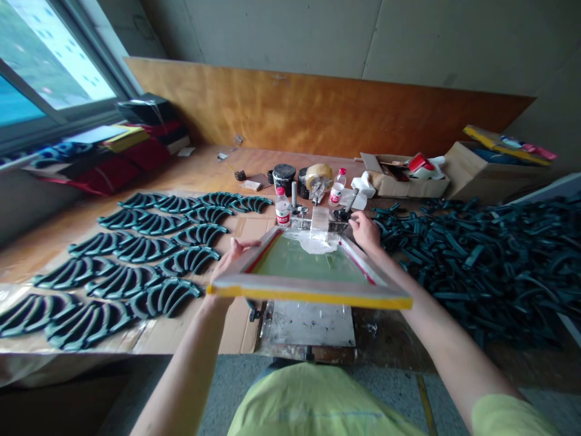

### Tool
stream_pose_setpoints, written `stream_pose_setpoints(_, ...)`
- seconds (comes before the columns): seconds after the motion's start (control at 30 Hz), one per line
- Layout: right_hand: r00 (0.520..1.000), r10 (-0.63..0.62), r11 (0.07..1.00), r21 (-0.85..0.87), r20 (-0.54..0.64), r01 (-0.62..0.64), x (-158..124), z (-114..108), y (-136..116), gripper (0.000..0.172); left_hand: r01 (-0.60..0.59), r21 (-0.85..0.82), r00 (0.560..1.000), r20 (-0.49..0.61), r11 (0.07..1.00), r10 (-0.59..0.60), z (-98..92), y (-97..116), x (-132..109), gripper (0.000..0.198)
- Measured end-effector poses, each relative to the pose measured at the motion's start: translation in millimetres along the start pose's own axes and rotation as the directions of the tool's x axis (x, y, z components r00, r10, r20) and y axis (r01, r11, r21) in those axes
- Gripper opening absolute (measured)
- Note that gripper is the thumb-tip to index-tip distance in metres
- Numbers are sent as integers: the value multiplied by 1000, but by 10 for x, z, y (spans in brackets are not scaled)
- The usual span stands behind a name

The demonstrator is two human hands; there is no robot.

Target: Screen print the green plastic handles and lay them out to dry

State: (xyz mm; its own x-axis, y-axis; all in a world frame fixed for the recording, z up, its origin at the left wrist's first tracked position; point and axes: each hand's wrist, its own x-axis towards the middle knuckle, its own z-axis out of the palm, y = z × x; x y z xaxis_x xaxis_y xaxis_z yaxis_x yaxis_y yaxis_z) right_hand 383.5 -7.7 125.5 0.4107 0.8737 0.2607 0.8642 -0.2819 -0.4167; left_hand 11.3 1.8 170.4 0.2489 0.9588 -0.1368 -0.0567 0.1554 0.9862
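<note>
A screen printing frame is raised at a tilt over a metal base plate, its far end at a hinge clamp. My left hand is closed round the frame's left side, with a finger lying along it. My right hand is at the frame's far right corner, fingers curled together beside the clamp's black fittings. What those fingers pinch is hidden. White ink and a pale block-shaped squeegee lie at the far end of the green mesh.
Rows of dark green curved parts lie fanned out on the left. A loose heap of similar parts covers the right. Behind the frame stand red-capped bottles, a black tub and cardboard boxes.
</note>
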Motion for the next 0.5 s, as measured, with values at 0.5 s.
stream_pose_setpoints(0.5,800,-562,827,140,213,544,-1589,505,-534,12,602,-36,787,201,798,-584,761,-1047,-504,58)
